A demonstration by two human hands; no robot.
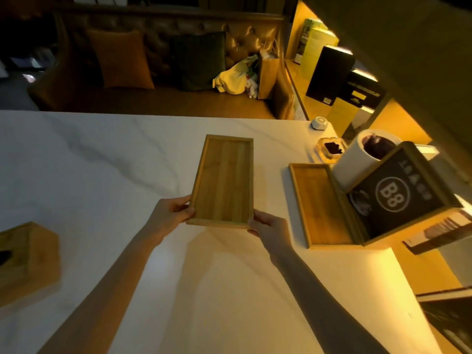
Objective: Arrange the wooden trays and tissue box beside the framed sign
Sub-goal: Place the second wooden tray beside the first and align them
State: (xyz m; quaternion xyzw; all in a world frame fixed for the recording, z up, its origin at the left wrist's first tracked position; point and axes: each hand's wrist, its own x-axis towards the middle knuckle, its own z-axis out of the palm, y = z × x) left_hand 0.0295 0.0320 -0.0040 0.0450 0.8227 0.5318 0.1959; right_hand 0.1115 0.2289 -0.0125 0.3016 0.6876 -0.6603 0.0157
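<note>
At the near left edge of the white marble-patterned table [107, 159] sits the boxy light-wood tissue box [28, 259], well apart from everything else. Further in, the left hand [168, 215] and right hand [270, 229] each grip a near corner of a long shallow rectangular wooden tray [223, 181]; it seems lifted slightly, though that is hard to judge. To its right a second matching wooden tray [316, 205] lies flat, touching the black wood-framed sign [398, 195]. Behind stands a white cylindrical container [357, 162].
</note>
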